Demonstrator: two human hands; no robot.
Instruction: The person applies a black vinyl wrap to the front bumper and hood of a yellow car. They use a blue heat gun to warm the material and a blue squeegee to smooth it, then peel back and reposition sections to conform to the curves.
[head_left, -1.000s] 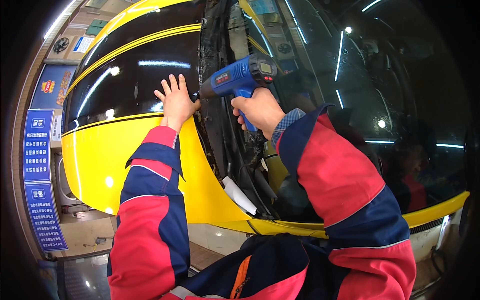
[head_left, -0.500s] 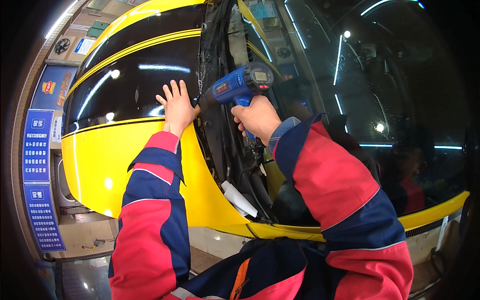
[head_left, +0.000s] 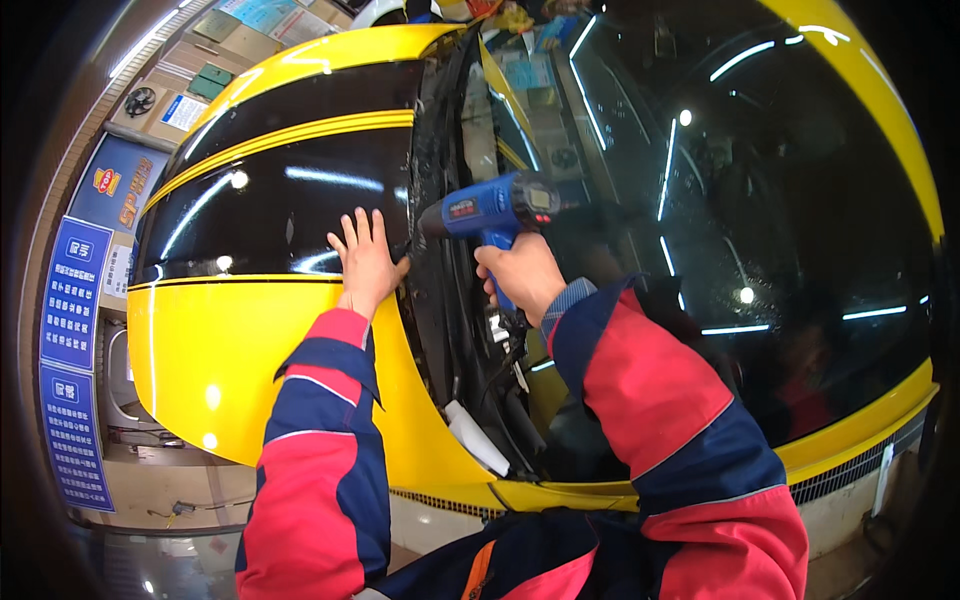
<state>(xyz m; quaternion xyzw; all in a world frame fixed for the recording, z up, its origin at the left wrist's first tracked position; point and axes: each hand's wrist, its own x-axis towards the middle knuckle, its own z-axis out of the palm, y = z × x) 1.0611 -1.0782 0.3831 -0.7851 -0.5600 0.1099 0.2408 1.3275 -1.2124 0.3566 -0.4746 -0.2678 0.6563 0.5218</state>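
Observation:
My right hand (head_left: 524,272) is wrapped round the handle of a blue heat gun (head_left: 490,207) with a small display on its rear end. Its dark nozzle points left, at the edge of a black glossy film (head_left: 290,225) on a yellow car hood (head_left: 225,370). With fingers spread, my left hand (head_left: 370,262) lies on the hood by that edge, its thumb close to the nozzle. Between hood and windshield (head_left: 700,230) runs a black cowl trough (head_left: 438,300). Whether my left thumb presses the film's edge cannot be made out.
A white paper-like roll (head_left: 477,438) lies at the near end of the cowl. Blue signboards (head_left: 76,300) line the left side, with a small fan (head_left: 140,101) and boxes behind. The yellow fender edge (head_left: 570,495) runs just in front of my body.
The view has shifted, so the car sits lower in the picture. Both hands and the heat gun appear lower too, and the gun stays close to my left thumb.

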